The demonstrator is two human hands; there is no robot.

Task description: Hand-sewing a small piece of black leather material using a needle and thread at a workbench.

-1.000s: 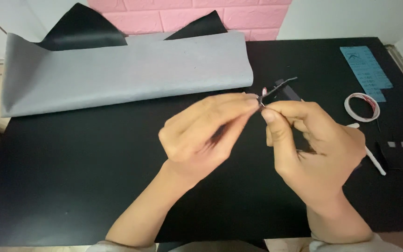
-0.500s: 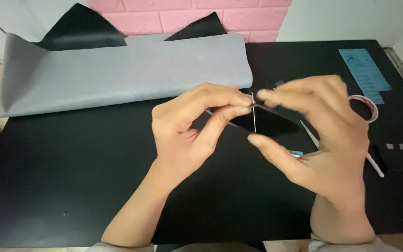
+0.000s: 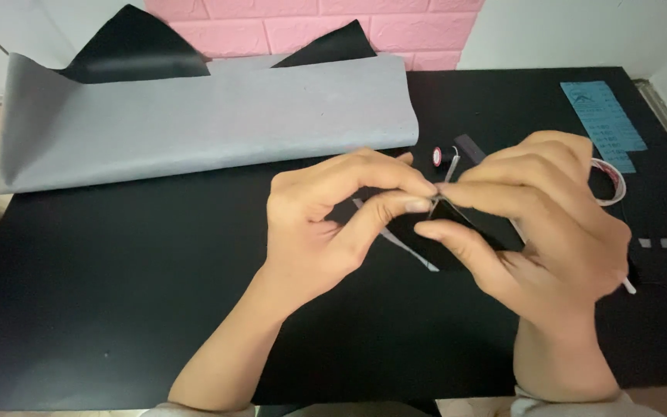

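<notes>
Both hands, left (image 3: 326, 220) and right (image 3: 546, 220), pinch a black piece (image 3: 468, 232) above a black table (image 3: 117, 309) by a pink brick wall (image 3: 272, 27).

A: What lies toward 11 o'clock on the black table (image 3: 117, 309)?
B: A folded grey sheet (image 3: 210, 123); 2 black pieces (image 3: 137, 46) poke out behind it, against a pink brick wall (image 3: 303, 27).
A: And toward 1 o'clock?
B: A small spool (image 3: 437, 156); a light blue printed strip (image 3: 602, 123) lies farther out at 2 o'clock; a roll of tape (image 3: 613, 179) sits just below that strip; 2 small grey squares (image 3: 658, 243) at 3 o'clock.
</notes>
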